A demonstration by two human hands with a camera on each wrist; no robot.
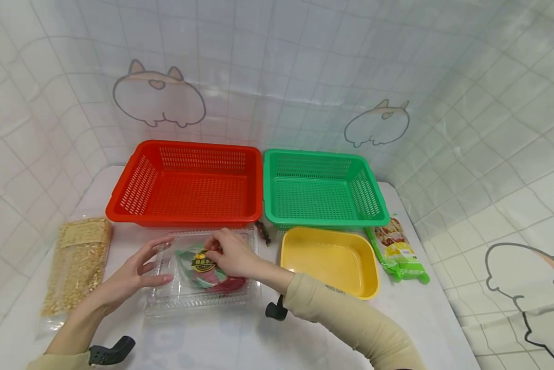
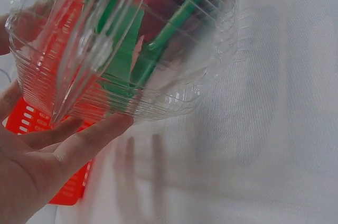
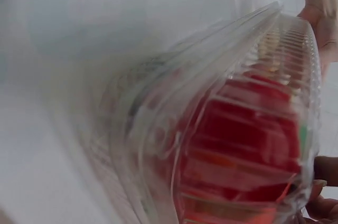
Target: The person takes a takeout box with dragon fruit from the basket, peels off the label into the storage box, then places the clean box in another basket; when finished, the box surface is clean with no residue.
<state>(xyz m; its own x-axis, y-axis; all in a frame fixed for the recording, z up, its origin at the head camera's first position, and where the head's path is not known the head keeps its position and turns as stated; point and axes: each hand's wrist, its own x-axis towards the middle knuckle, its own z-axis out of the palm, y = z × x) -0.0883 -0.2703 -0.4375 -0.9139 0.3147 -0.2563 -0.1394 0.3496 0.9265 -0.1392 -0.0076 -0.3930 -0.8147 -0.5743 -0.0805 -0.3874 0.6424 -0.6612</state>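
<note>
A clear plastic clamshell box [image 1: 166, 295] lies on the table, with a red and green thing [image 3: 243, 145] inside, partly hidden by glare and ridges. A round black and gold label [image 1: 204, 261] shows on its lid. At the box's left side is my left hand [image 1: 135, 272], thumb and fingers spread; in the left wrist view its fingertips are right at the ridged wall. My right hand [image 1: 232, 252] is over the lid, fingers bent, thumb and fingertips at the label's upper right edge. Whether they pinch or press the label, I cannot tell.
Behind the box stands a red basket [image 1: 198, 198], with a green basket [image 1: 320, 198] to its right. A yellow tub [image 1: 332, 257] sits under the green one's front. A bag of grains [image 1: 78, 257] lies left, a green packet [image 1: 399, 252] right, and a small dark thing [image 1: 263, 233] between.
</note>
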